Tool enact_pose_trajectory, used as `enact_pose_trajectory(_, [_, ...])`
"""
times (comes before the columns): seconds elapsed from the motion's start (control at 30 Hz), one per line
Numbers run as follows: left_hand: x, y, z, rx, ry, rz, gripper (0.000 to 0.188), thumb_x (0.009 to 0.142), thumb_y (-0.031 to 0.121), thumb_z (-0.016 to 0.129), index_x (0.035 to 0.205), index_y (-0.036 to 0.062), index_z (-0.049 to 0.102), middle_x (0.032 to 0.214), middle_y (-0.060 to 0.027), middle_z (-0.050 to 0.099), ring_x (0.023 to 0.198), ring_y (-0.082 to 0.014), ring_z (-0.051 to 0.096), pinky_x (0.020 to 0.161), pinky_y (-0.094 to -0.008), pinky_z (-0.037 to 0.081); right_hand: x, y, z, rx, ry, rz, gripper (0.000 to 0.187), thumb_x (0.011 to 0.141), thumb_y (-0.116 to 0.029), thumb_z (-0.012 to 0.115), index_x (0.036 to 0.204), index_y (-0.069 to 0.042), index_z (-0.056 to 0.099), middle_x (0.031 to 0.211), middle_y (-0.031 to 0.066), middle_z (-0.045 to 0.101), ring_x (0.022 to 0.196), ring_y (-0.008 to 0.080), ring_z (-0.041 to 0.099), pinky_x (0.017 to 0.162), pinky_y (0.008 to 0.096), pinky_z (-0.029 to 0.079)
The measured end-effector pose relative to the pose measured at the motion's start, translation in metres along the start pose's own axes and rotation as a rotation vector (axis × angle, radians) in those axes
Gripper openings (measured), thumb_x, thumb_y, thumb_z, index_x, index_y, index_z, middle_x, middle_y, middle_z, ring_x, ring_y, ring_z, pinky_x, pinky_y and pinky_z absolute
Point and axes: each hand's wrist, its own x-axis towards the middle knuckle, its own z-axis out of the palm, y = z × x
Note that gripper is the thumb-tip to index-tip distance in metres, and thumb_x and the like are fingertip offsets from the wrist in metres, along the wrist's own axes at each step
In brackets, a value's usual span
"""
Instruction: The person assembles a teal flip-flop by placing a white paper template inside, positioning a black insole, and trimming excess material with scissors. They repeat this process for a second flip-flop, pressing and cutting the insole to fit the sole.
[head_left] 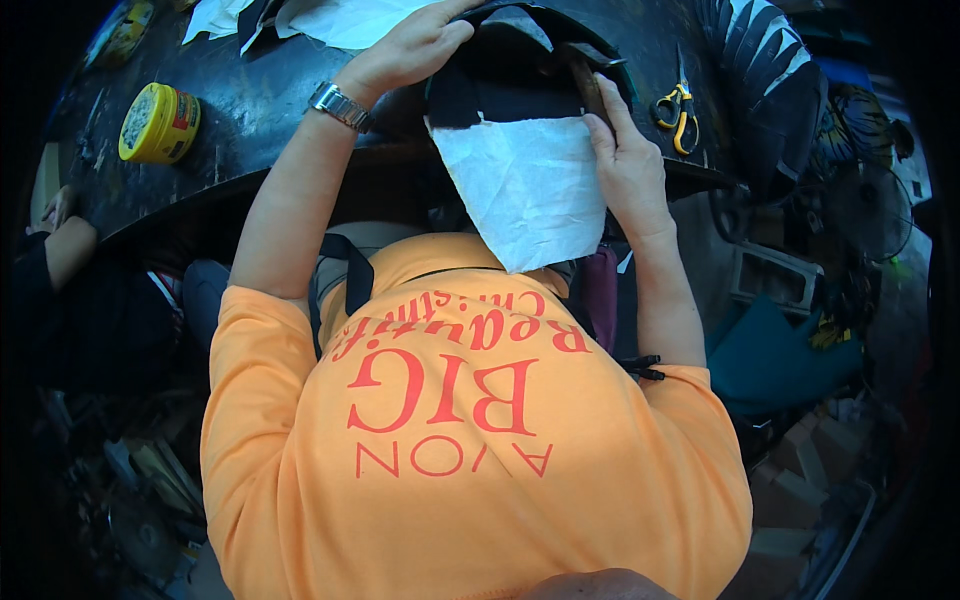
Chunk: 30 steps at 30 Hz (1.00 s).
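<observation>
A black piece of sheet material (455, 95), perhaps leather or fabric, curves up at the table's front edge. From it a creased white sheet (530, 180) hangs down over the edge toward my lap. My left hand (425, 45), with a metal watch on its wrist, grips the black piece's upper left rim; its fingertips are partly hidden. At the right side, my right hand (632, 165) is closed around a narrow brown stick-like tool (588, 85), which reaches into the fold of the black piece. My right thumb lies beside the white sheet's upper right edge.
A yellow tub (160, 124) stands on the dark table (250, 110) at left. Yellow-and-black-handled pliers or snips (680, 105) lie at right, near black strips (765, 75). White sheets (335, 20) lie at the back. Another person's hand (60, 210) shows at far left.
</observation>
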Motion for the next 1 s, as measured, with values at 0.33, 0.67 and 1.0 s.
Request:
enact_pose_trajectory(0.33, [-0.006,0.042,-0.016,-0.521,0.479,-0.192,0.047,0.089,0.008,0.053,0.133,-0.0044,0.062,0.129,-0.0106,0.066,0.116,-0.0185,0.060,0.104,-0.0294,0.045,-0.020,0.022,-0.029,0.849,0.250,0.036,0.044,0.096,-0.011,0.073,0.137,-0.003,0.061,0.078,-0.0023,0.060,0.062,0.0015,0.049,0.052,0.0172,0.036])
enact_pose_trajectory(0.67, [-0.024,0.109,-0.042,0.426,0.388,0.699,0.054,0.088,0.012,0.073,0.140,0.0210,0.062,0.137,-0.0109,0.059,0.131,-0.0288,0.056,0.104,-0.0422,0.050,0.035,0.088,0.000,-0.240,0.388,-0.014,0.039,0.083,-0.027,0.079,0.118,-0.011,0.073,0.104,0.0123,0.071,0.097,0.0320,0.063,0.088,0.0454,0.051])
enact_pose_trajectory(1.0, [-0.112,0.057,0.042,0.457,-0.281,0.468,0.039,0.085,0.022,0.078,0.123,0.0289,0.071,0.156,-0.0007,0.043,0.148,-0.0224,0.038,0.127,-0.0548,0.015,0.014,0.025,-0.016,0.581,0.119,-0.038,0.036,0.089,-0.019,0.078,0.122,-0.008,0.071,0.092,0.0042,0.062,0.080,0.0150,0.060,0.075,0.0283,0.048])
